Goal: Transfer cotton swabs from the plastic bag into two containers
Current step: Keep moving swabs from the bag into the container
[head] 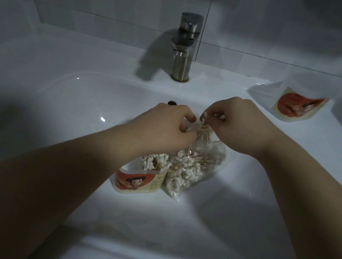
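Note:
A clear plastic bag (188,171) full of wooden-stemmed cotton swabs lies in the white sink basin (82,99). Beside it on the left stands a clear container (138,180) with an orange cartoon label, holding a bunch of swabs. A second container (292,104) with the same label lies tipped on the sink ledge at the right. My left hand (166,124) and my right hand (237,123) are above the bag's far end, both pinching a bundle of swabs (268,141) between them. A few white tips stick out of my right fingers.
A steel faucet (184,48) stands at the back centre of the sink ledge. The dark overflow hole (172,103) sits just behind my left hand. White tiled wall rises behind. The lighting is dim, with deep shadow at the left.

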`<state>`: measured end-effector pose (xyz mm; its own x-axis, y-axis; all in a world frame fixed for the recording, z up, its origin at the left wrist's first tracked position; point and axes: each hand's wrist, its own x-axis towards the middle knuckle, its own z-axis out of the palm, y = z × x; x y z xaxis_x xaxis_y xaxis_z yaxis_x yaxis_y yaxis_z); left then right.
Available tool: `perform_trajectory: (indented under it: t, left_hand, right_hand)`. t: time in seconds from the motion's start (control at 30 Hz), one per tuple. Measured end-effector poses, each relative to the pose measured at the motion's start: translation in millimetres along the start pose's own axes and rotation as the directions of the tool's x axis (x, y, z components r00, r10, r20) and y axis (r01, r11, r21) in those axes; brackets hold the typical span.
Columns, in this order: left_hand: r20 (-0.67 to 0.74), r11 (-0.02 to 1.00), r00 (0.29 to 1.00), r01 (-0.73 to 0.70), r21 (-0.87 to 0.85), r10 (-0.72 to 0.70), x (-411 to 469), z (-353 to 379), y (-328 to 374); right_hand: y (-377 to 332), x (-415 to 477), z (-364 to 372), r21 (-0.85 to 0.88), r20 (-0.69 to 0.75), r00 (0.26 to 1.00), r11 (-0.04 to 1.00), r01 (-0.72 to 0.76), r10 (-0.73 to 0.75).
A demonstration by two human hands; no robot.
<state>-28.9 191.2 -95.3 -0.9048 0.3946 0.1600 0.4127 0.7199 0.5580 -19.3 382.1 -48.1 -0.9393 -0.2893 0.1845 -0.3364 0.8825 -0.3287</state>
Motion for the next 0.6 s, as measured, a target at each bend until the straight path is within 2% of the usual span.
perform_trajectory:
  t: [0.07,0.23,0.37,0.5,0.6]
  left_hand:
    - [0.012,1.000,1.000,-0.009,0.015,0.009,-0.3,0.6,-0.8]
    - [0.024,0.998,0.999,-0.034,0.045,0.033,-1.1,1.3,-1.3]
    - [0.004,0.999,0.999,-0.047,-0.001,0.048,1.2,2.6,1.0]
    - [0.042,0.994,0.999,0.032,-0.108,-0.028,1.3,3.2,1.3]
    - [0.106,0.954,0.989,0.129,-0.272,-0.104,1.0,5.5,5.6]
  right_hand:
    - [1.8,0.2,-1.6,0.004,-0.020,1.000,1.000,-0.020,0.020]
    - [2.8,-1.5,0.2,0.021,0.075,0.997,1.000,-0.019,0.017]
    - [-0.1,-0.3,0.2,0.123,0.019,1.000,0.992,-0.010,0.008]
    - [1.1,0.8,1.0,0.177,0.030,0.999,0.983,-0.048,0.043]
    - [2.8,1.5,2.0,0.225,0.026,0.997,0.971,-0.077,0.073]
